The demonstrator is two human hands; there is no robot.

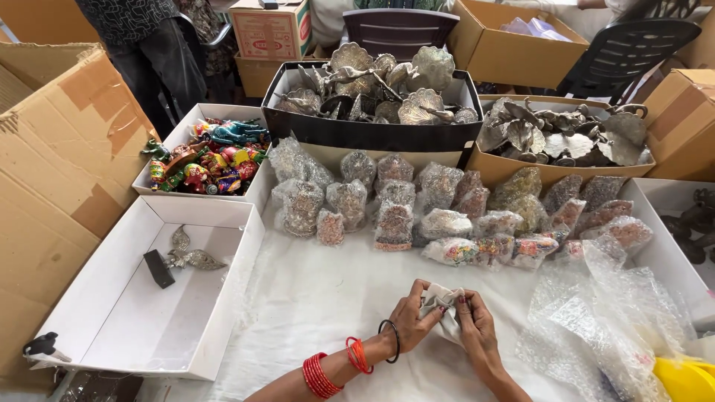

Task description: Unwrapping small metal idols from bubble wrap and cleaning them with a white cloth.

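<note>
Nearest the camera, the left hand point(411, 318) and the right hand point(477, 331) meet over a table covered in a white cloth point(320, 298), and both are closed on a small white bundle point(441, 304) of thin wrapping. The bundle sits between the two hands, pinched from each side: the left fingers curl narrowly around its left edge, while the right thumb and fingertips press on its right and upper folds. What is inside the wrapping cannot be told. The left forearm wears red bangles point(319, 376), with an orange pair and a dark one nearer the wrist. Just right of the hands lies a crumpled heap of bubble wrap point(603, 313), and a yellow thing point(685, 380) shows at the lower right corner. To the left stands a shallow white box point(119, 313) holding a small silver bird figure point(190, 257) and a dark block point(159, 268). Beyond the hands, well apart from them, rows of wrapped packets point(417, 208) fill the middle of the table. Behind these are a white box of painted figures point(212, 160), a dark tray of silver shell-shaped pieces point(380, 93) and a brown box of similar metal pieces point(558, 138). Cardboard boxes point(67, 171) ring the table.
</note>
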